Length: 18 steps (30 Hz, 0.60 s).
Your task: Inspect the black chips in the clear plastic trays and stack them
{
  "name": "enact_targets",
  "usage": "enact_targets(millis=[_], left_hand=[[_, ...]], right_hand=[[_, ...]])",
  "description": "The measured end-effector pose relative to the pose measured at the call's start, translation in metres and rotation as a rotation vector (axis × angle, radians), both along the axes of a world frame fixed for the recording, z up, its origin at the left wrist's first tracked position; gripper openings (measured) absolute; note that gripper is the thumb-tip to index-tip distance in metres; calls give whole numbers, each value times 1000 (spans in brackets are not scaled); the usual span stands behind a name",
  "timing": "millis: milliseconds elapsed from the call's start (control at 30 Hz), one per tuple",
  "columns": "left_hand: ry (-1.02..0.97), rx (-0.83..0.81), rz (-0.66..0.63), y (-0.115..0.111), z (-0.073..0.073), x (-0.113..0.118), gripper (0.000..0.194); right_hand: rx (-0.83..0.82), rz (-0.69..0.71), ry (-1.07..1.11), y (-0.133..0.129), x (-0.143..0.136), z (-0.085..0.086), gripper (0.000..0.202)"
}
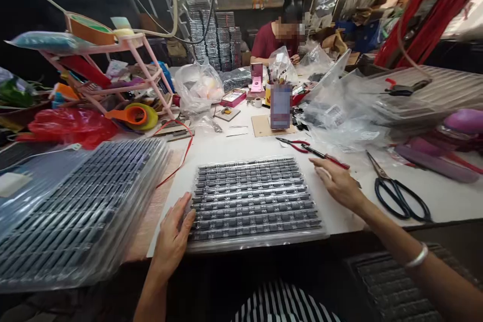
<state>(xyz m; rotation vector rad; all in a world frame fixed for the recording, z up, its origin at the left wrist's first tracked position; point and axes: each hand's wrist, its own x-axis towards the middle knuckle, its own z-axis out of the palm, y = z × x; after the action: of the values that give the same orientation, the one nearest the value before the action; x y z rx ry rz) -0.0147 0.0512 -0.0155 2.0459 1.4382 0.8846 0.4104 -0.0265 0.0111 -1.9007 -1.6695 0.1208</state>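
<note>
Clear plastic tray point(264, 243) of dark strips point(256, 206) lies between both hands, left hand point(170, 241) loosely spread, best kept light at its edge, right hand point(341, 185) open beside the red-handled tool point(337, 162).

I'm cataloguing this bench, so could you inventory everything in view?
table: one, white, centre
filled tray: one, clear with black contents, front centre
tray stack: one, clear, left
scissors: one pair, black-handled, right
pliers: one, red-handled, right of centre
rack: one, pink, rear left
red bag: one, left
clear bags: several, rear
co-worker: one, dark-red top, rear
other clutter: uncountable, mixed colours, around
left hand: one, bare, at filled tray
right hand: one, bare, near pliers
</note>
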Motion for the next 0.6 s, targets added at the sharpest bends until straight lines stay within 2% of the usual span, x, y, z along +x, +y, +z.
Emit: enact_targets(millis=[100,233,333,467,567,600], left_hand=[[58,32,-2,1,0,8,55],[248,76,71,-3,4,22,53],[309,18,6,-10,20,17,50],[382,-183,-220,-30,45,-17,48],[449,-208,-331,-48,47,-41,62],[474,-180,-349,-52,43,-47,65]], right_hand=[[-16,71,-40,-14,-31,-17,45],[-12,51,-204,-9,-49,-33,48],[-1,92,-227,-11,-37,-38,47],[66,296,-143,-36,-1,-44,50],[89,449,-105,-66,15,-47,65],[68,438,-73,-76,17,-47,66]])
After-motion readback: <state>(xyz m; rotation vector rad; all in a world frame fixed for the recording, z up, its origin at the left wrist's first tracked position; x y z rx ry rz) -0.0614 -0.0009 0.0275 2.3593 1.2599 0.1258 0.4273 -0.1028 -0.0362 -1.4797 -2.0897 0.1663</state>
